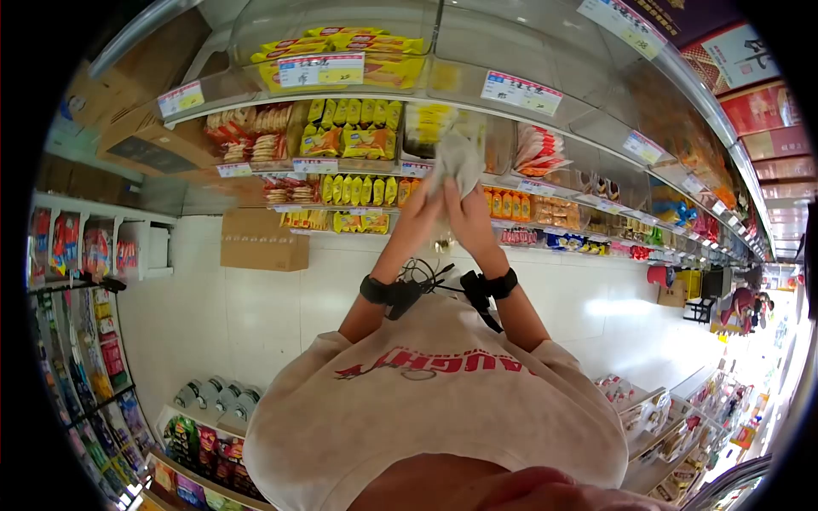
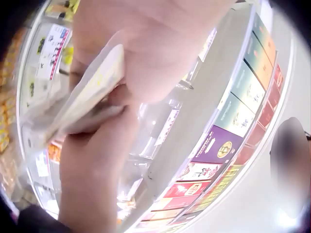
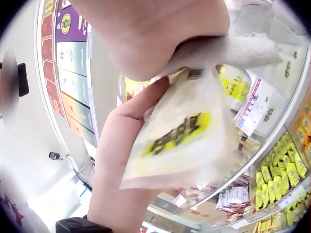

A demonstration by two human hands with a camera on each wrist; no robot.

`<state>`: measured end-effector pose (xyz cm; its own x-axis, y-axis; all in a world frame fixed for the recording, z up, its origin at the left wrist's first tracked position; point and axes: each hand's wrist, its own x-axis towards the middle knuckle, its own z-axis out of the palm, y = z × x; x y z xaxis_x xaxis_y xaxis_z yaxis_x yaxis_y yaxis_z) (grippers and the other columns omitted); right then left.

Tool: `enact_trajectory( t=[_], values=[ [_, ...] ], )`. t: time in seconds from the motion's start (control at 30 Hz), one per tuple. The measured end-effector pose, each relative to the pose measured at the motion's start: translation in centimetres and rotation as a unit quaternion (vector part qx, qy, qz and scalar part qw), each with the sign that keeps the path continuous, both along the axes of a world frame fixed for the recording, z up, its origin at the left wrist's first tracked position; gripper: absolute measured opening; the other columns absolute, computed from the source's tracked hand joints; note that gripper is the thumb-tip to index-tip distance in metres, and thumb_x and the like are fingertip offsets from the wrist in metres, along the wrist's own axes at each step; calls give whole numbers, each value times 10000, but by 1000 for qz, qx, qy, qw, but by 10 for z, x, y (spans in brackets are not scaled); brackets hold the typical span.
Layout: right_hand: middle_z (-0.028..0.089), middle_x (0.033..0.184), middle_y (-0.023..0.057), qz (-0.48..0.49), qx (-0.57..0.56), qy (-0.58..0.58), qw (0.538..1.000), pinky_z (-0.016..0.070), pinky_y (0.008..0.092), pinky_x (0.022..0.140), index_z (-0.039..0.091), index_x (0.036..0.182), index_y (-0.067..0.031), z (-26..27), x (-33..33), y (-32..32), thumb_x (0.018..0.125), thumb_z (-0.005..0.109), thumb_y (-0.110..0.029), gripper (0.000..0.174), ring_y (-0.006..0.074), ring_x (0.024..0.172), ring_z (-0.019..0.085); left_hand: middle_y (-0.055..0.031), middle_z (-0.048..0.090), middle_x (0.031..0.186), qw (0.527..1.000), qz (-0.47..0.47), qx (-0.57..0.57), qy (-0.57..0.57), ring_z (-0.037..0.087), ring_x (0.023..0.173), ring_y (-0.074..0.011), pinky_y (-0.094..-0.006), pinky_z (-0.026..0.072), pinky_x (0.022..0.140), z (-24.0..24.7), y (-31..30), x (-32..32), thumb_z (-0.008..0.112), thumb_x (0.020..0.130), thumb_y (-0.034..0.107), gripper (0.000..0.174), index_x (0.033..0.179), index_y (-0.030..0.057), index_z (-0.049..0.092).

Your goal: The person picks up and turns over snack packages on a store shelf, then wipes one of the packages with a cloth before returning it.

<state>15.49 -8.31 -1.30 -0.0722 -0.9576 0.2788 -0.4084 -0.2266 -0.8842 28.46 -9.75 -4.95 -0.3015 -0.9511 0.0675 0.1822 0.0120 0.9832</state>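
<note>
A whitish packet with a yellow label and dark characters [image 3: 177,136] is pinched by both hands; it looks pale and blurred in the head view [image 1: 458,160] and edge-on in the left wrist view [image 2: 92,85]. The left hand [image 1: 416,217] [image 2: 150,43] [image 3: 116,145] and the right hand [image 1: 469,220] [image 2: 95,160] [image 3: 155,29] are close together, fingers curled at its near end. A pale, crumpled piece [image 3: 248,51] sticks out beside the packet in the right wrist view; whether it is part of the packet, I cannot tell.
Shelves with price tags [image 1: 521,92] hold yellow packs [image 1: 368,143] and other snacks ahead. A cardboard box [image 1: 264,239] stands on the floor to the left. Behind the wearer are more goods racks [image 1: 204,447]. Gift boxes [image 2: 214,144] line an upper shelf; a blurred person [image 2: 290,165] is beyond.
</note>
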Motion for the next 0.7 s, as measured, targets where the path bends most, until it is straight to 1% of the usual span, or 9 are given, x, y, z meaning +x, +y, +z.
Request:
enact_trajectory(
  t=[0.1,0.13,0.23,0.27,0.37,0.4,0.47,0.57,0.7],
  values=[
    [530,1313,283,64,-61,103,991,392,472,1097,611,1223,29,0,2,27,1002,600,-178,303,471,1258,481,-131,559,1402,973,130,147,118,530,1279,-196,-318,416,1078,14,-3,-8,467,1079,176,502,1545,15,368],
    [484,1410,279,116,-68,146,980,388,468,1109,617,1228,17,-3,-2,33,975,640,-150,305,466,1323,451,-124,593,1335,959,174,173,143,574,1195,-179,-304,446,1039,14,-10,-12,449,1097,228,458,1506,24,415],
    [430,1479,281,185,-28,108,976,373,457,1131,616,1237,18,6,-18,45,978,644,-175,324,468,1376,405,-102,633,1241,934,137,209,254,606,1088,-154,-298,475,989,34,-20,-13,461,1098,244,392,1423,26,479],
    [553,1371,260,160,-27,94,982,455,419,1047,620,1234,15,-3,-25,49,979,648,-164,313,410,1266,550,-66,654,1154,942,139,186,243,617,991,-117,-287,503,907,29,-26,-15,476,1096,261,335,1331,29,534],
    [653,1191,150,79,257,-10,963,486,338,937,619,1237,1,-13,-78,43,971,676,-152,312,229,1067,618,-54,653,1139,984,133,98,68,610,969,-99,-264,498,843,-3,-44,-30,482,1096,276,346,1326,29,555],
    [662,1149,117,36,228,-82,969,491,325,904,620,1237,1,-15,-84,35,964,688,-156,322,198,1030,613,-37,655,1113,986,142,57,61,599,939,-92,-253,485,794,7,-42,-39,514,1085,302,372,1331,27,565],
    [681,1064,52,-49,170,-229,957,502,299,837,622,1237,1,-18,-92,19,950,710,-166,343,135,956,602,-42,658,1118,994,97,49,0,595,937,-105,-258,480,793,6,-47,-52,542,1075,304,390,1349,27,559],
    [699,965,59,7,89,-164,982,522,326,788,632,1217,21,-23,-98,6,918,728,-177,371,148,886,629,-84,665,1167,997,58,30,-30,611,986,-145,-281,496,843,10,-45,-74,642,1008,271,511,1427,21,490],
    [721,1018,195,-51,31,-67,996,533,386,810,607,1243,18,-43,-110,-22,939,680,-151,355,363,921,700,-146,639,1193,992,37,-45,-115,620,1034,-158,-284,502,866,15,-44,-83,658,960,151,621,1486,-34,385]
  ],
)
